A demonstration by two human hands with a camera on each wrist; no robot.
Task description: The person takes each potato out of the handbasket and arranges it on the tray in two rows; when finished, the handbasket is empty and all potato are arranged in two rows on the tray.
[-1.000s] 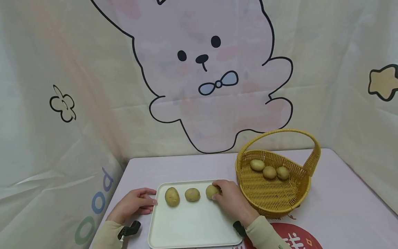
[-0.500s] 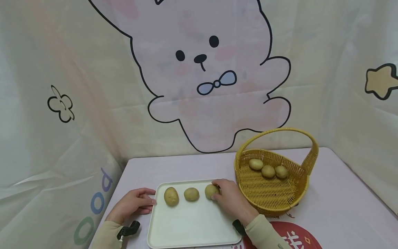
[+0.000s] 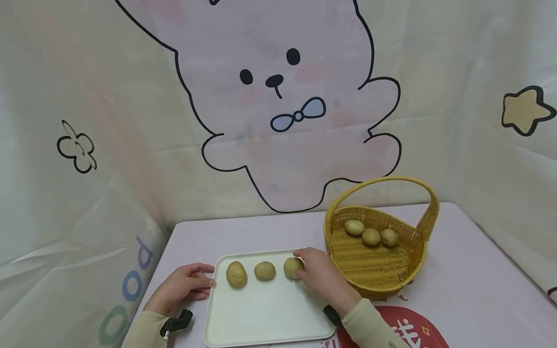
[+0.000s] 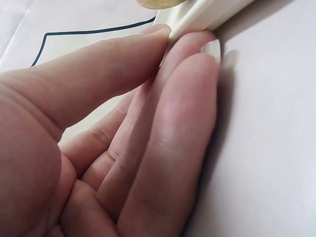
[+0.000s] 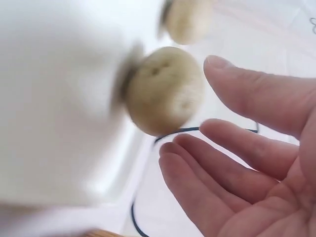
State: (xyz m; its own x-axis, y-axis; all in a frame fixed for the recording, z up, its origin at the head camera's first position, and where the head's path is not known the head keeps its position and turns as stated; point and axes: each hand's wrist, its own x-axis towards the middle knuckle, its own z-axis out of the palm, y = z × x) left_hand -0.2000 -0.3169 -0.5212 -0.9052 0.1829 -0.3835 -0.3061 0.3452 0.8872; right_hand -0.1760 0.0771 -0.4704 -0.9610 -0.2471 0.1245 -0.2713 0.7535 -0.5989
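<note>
- My right hand [image 3: 321,274] is at the right potato [image 3: 292,267], near the tray's far right corner. Its thumb and fingers stand apart, with a gap between thumb and potato in the right wrist view; I cannot tell whether a fingertip touches it.
- My left hand [image 3: 184,285] is at the tray's left edge, thumb and fingertips against the rim. I cannot tell whether they pinch it or only touch.
- The pale tray [image 3: 265,316] lies flat on the table [image 3: 230,237], between my two hands.
- The left potato [image 3: 236,275] and the middle potato [image 3: 265,270] lie on the tray too, in a row with the right one along the far side, well apart from each other. The left one is the largest.
- Just beyond my right hand stands a yellow wicker basket [image 3: 367,266], its tall handle arching over it. Three more potatoes [image 3: 371,237] sit near its back wall.
- A red round print [image 3: 398,321] shows on the table beside my right sleeve [image 3: 370,324].
- Behind the table hangs a cloth [image 3: 174,188] with a cartoon animal [image 3: 287,150] wearing a blue bow tie.
</note>
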